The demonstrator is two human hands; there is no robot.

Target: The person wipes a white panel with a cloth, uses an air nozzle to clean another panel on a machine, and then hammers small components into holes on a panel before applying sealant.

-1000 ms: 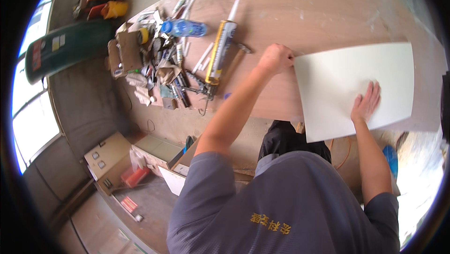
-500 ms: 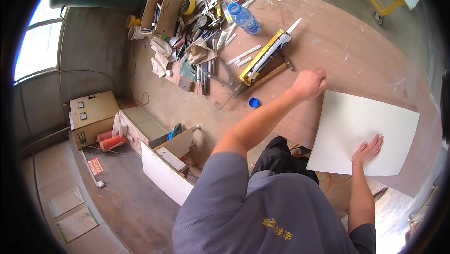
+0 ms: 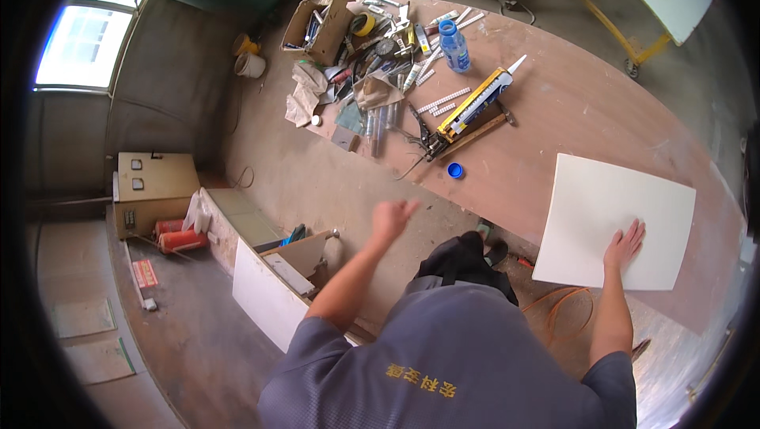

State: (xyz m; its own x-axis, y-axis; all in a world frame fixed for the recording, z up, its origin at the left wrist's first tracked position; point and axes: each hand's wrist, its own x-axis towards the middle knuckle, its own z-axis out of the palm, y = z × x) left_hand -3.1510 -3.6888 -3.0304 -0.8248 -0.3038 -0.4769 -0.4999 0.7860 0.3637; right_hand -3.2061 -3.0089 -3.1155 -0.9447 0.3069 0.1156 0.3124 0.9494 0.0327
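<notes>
Plainly, the sheet point(image 3: 586, 207) lay under the right hand point(image 3: 624, 245), toward the right end of the counter point(image 3: 562, 89) and against its near edge. That palm was down, a little to the near side of the sheet's middle, with the fingers straight, slightly spread, gripping nothing and aimed toward the far edge. The sheet's near left corner jutted past the counter's near edge, over the floor point(image 3: 301, 168); its far left corner lay well in on the counter. Its longer side seemed to run from left to right, though the bend of the lens made that only a fair guess.

The left hand point(image 3: 389, 222) was much farther off: outside the near edge, above the floor, touching neither sheet nor counter. From its fingers the sheet lay to the right. Those fingers were blurred and looked partly bent; whether they pinched anything small could not be told.

The right hand covered a patch of the sheet, and the sheet hid a stretch of the near edge. Toward the counter's left end, past the cap point(image 3: 455, 170), tube point(image 3: 473, 104), hammer point(image 3: 484, 128) and bottle point(image 3: 455, 51), the pile point(image 3: 385, 49) beside the box point(image 3: 332, 33) overlapped too thickly to sort.
</notes>
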